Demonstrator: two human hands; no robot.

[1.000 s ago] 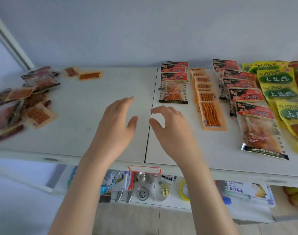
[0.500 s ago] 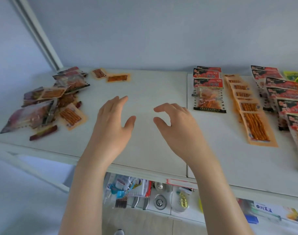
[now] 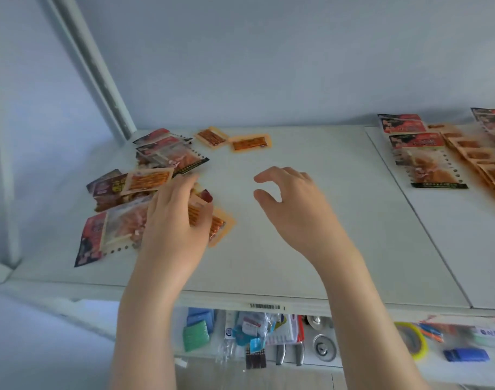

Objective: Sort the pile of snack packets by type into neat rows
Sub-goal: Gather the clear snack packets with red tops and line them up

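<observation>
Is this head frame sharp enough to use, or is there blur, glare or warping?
Head view: even, soft light, no glare or hard shadows; motion blur smears the left hand, the packet pile and the under-shelf clutter; the sorted rows are soft; wide-angle bending tilts the wall post.

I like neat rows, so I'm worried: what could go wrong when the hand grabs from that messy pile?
The left hand lies on an orange packet that overlaps others in the pile, so its grip might lift two kinds together. The dark red packet sits near the table's front edge; a nudge could push it off.
</observation>
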